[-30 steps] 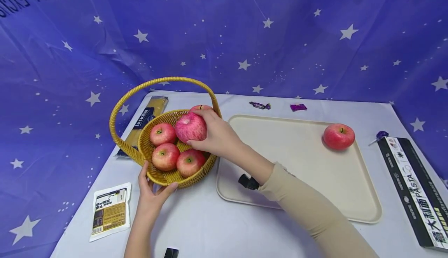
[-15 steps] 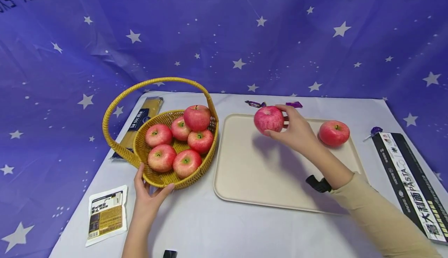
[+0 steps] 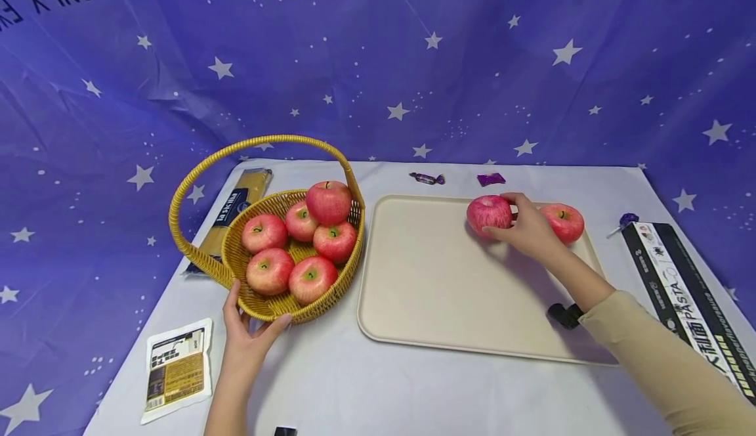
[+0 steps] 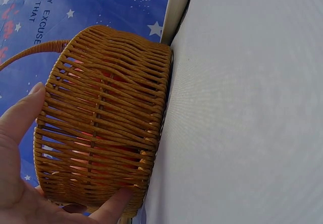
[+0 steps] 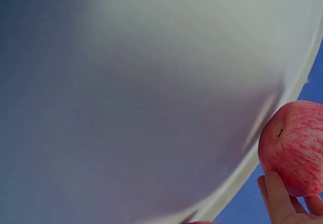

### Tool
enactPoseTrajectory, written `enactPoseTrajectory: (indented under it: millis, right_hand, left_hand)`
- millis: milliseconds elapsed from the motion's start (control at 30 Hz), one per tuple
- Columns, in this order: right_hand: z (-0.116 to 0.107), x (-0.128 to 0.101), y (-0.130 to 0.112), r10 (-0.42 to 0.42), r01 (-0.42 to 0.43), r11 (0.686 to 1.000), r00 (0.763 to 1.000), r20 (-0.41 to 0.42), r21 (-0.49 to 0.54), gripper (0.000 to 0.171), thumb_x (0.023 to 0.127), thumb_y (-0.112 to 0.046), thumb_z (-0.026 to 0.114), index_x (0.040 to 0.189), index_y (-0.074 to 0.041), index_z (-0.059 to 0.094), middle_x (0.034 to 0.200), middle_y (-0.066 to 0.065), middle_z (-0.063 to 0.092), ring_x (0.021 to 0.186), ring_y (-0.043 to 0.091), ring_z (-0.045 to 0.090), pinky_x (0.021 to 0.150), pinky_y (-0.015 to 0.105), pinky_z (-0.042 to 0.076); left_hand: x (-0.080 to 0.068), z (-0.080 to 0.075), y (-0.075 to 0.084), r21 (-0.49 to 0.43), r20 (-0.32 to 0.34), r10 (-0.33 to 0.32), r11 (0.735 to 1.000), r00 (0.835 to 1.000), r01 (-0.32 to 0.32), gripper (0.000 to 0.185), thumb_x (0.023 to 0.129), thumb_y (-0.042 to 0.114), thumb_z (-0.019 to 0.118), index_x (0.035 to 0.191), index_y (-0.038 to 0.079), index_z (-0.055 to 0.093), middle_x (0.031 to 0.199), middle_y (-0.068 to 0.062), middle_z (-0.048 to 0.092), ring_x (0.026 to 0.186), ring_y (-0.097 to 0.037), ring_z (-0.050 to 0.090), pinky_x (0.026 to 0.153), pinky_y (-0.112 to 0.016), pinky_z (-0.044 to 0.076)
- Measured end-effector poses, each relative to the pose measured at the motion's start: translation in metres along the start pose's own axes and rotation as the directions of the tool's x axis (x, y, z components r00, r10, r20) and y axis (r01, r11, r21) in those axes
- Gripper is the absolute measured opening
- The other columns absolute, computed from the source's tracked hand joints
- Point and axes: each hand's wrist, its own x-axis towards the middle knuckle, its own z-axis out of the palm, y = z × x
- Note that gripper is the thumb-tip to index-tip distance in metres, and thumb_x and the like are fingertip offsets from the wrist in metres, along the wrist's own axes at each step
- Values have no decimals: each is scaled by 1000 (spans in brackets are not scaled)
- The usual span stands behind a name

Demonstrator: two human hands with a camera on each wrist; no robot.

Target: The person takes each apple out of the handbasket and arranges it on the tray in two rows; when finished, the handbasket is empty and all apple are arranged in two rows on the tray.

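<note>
Apple [image 3: 489,213] carried from mid-tray to tray's [image 3: 425,278] far right, right hand [image 3: 527,229] fingers curled round it, left hand [image 3: 248,337] bracing basket [image 3: 277,301].

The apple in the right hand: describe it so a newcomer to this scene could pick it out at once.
Start at the cream tray right of the wicker basket. Near its far right corner are two red apples; the one meant is the left apple, gripped by the right hand. Unlike the free apple beside it and those in the basket, fingers wrap it.
</note>
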Motion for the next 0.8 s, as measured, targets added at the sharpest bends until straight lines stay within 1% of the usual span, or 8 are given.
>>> enactPoseTrajectory:
  millis: [67, 100, 233, 500, 567, 700, 800]
  right_hand:
    - [3, 2, 3, 7, -7, 1000, 1000, 10, 14, 85, 80, -25, 80, 142, 7, 30, 139, 28, 40, 113, 43, 52, 90, 55, 48]
    - [4, 3, 5, 9, -9, 1000, 1000, 14, 22, 85, 80, -25, 80, 142, 7, 30, 139, 29, 40, 113, 44, 51, 91, 55, 48]
    - [7, 6, 8, 15, -16, 999, 1000, 23, 47, 86, 81, -24, 79, 143, 6, 28, 141, 29, 36, 115, 45, 50, 92, 56, 47]
    - [4, 2, 10, 23, -26, 997, 999, 47, 68, 90, 81, -23, 79, 145, 8, 23, 142, 29, 33, 118, 45, 46, 94, 57, 45]
    - [3, 0, 11, 21, -24, 998, 999, 51, 63, 91, 81, -21, 79, 145, 8, 22, 142, 30, 33, 117, 46, 47, 94, 57, 45]
    - [2, -2, 10, 17, -22, 997, 997, 74, 69, 93, 81, -23, 80, 145, 8, 20, 141, 31, 33, 117, 46, 46, 94, 57, 45]
    - [2, -3, 9, 19, -26, 996, 996, 92, 80, 93, 81, -21, 80, 145, 7, 19, 140, 31, 33, 118, 47, 45, 95, 58, 44]
  left_hand:
    - [-1, 0, 0, 1, -1, -5, 1000, 1000, 5, 106, 87, 5, 71, 154, 29, -7, 159, -5, -3, 145, -24, 6, 109, -39, 30]
    - [-1, 0, 0, 0, -2, -7, 1000, 1000, 7, 105, 87, 6, 72, 154, 29, -6, 159, -5, -3, 145, -23, 6, 109, -38, 30]
    - [-2, -1, 0, 5, -10, -16, 1000, 1000, 16, 105, 86, 8, 73, 154, 29, -5, 159, -4, -1, 145, -23, 7, 107, -30, 34]
    - [1, 0, 0, 9, 10, 5, 1000, 1000, -5, 104, 87, 9, 72, 154, 30, -5, 159, -3, 0, 145, -23, 10, 105, -21, 35]
    - [2, 1, 1, 10, 18, 7, 1000, 1000, -7, 104, 87, 9, 72, 153, 31, -6, 158, -3, 0, 145, -22, 10, 106, -24, 34]
    - [1, 0, 1, 0, 19, 8, 1000, 1000, -8, 106, 87, 7, 71, 153, 32, -7, 159, -4, -1, 145, -23, 8, 111, -40, 28]
    - [0, -1, 0, 0, 12, 4, 1000, 1000, -4, 106, 87, 6, 71, 153, 32, -8, 159, -5, -2, 145, -25, 7, 111, -43, 26]
